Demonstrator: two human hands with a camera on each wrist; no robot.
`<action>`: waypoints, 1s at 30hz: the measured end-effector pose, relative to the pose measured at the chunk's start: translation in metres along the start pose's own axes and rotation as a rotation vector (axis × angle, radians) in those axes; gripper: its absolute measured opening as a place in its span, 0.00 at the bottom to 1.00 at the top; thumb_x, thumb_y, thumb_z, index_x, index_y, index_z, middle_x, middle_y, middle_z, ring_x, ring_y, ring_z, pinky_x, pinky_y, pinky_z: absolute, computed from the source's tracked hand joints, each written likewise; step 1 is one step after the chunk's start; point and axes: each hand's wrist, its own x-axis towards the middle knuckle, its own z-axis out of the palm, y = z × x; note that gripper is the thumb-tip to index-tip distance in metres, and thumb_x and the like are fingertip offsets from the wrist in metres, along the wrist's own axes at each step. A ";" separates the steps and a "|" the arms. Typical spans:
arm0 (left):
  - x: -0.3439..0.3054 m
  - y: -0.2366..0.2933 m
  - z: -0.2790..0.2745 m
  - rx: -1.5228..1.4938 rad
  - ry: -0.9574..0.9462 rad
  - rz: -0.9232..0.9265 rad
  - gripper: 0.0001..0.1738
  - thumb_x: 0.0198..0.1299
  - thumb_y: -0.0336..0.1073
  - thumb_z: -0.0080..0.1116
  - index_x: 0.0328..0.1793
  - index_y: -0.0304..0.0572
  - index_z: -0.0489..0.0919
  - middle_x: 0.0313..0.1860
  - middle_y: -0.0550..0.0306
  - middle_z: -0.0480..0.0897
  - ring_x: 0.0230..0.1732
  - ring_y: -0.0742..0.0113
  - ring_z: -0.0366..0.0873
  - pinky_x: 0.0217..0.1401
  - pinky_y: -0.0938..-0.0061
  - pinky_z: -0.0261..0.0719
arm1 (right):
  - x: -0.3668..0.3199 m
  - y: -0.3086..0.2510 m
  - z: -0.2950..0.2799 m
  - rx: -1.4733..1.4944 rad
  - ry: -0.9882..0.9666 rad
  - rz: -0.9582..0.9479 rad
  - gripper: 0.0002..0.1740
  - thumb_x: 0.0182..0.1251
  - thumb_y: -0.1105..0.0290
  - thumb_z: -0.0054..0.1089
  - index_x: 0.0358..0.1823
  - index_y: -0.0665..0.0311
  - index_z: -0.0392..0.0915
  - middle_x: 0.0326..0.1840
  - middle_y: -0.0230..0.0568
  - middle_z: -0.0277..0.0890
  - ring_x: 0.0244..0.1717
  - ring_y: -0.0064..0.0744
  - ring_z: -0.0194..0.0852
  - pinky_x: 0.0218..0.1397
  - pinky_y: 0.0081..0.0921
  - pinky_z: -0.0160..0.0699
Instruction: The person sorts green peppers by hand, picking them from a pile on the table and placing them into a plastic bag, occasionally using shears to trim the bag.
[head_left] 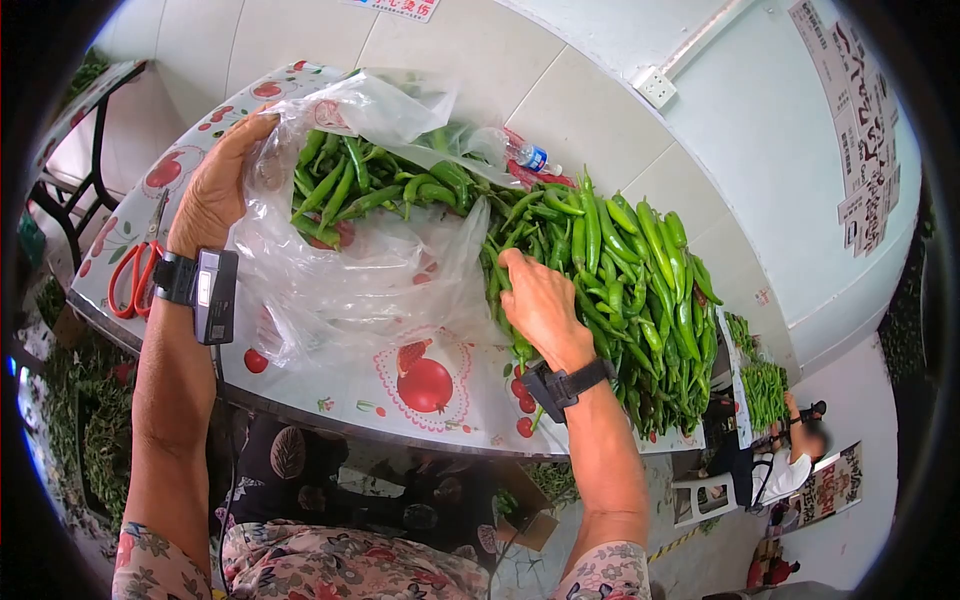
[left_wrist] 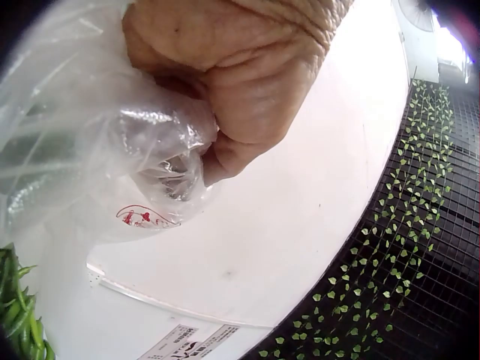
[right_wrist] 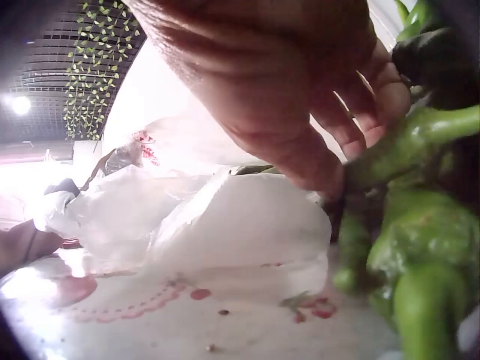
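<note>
A clear plastic bag [head_left: 330, 280] lies on its side on the table, its mouth toward the pile, with green chili peppers [head_left: 350, 185] inside and under its upper film. My left hand [head_left: 220, 185] grips the bag's far left edge; the left wrist view shows the film bunched under its fingers [left_wrist: 225, 154]. At the left border of a large heap of green chili peppers [head_left: 640, 290], my right hand [head_left: 540, 310] holds peppers with bent fingers. From the right wrist, the thumb and fingertips meet a green pepper [right_wrist: 409, 142], which partly hides them.
Orange-handled scissors [head_left: 135, 280] lie by the left forearm on the fruit-print tablecloth [head_left: 340, 400]. A plastic bottle [head_left: 525, 152] lies behind the peppers against the tiled wall. At far right a person [head_left: 790, 470] sits near another table of peppers. A cardboard box [head_left: 525, 510] stands below the table.
</note>
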 end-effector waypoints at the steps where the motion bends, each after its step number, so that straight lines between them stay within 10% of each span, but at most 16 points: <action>1: -0.004 0.001 0.004 -0.003 -0.002 0.001 0.17 0.62 0.37 0.54 0.54 0.36 0.76 0.45 0.58 0.81 0.43 0.72 0.79 0.47 0.77 0.80 | 0.000 0.000 0.000 -0.001 -0.005 0.005 0.20 0.51 0.76 0.59 0.48 0.61 0.69 0.41 0.50 0.78 0.42 0.53 0.77 0.42 0.45 0.74; 30: -0.007 0.002 0.004 0.025 -0.045 0.030 0.17 0.63 0.38 0.54 0.55 0.37 0.76 0.45 0.58 0.81 0.43 0.72 0.79 0.47 0.78 0.80 | -0.002 -0.003 -0.006 0.089 -0.038 0.058 0.19 0.55 0.69 0.56 0.49 0.62 0.68 0.35 0.55 0.78 0.40 0.58 0.76 0.43 0.49 0.71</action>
